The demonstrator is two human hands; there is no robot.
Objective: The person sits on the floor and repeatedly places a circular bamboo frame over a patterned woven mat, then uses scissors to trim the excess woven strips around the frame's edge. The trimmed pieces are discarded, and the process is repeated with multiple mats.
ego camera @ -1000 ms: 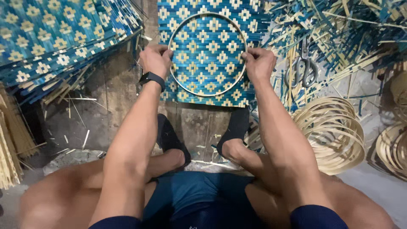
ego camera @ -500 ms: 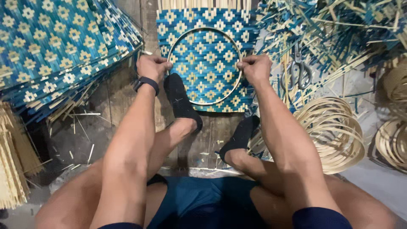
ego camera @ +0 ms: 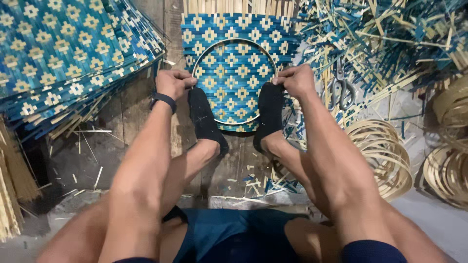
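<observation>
Planting both feet (ego camera: 207, 122) on hoop (ego camera: 234, 80), hands unmoved

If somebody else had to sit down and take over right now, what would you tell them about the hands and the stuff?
Left hand: pinched shut on the left edge of the thin round bamboo hoop.
Right hand: pinched shut on the hoop's right edge.
The hoop lies flat on the square blue-and-cream woven bamboo mat on the wooden floor. Both feet in black socks press on the hoop's lower part.
Nearby: stack of matching woven mats on the left, metal scissors and pile of spare bamboo hoops on the right.
Done: hoop placed on mat. Left: the mat's corners are untrimmed and it lies loose under the hoop.
</observation>
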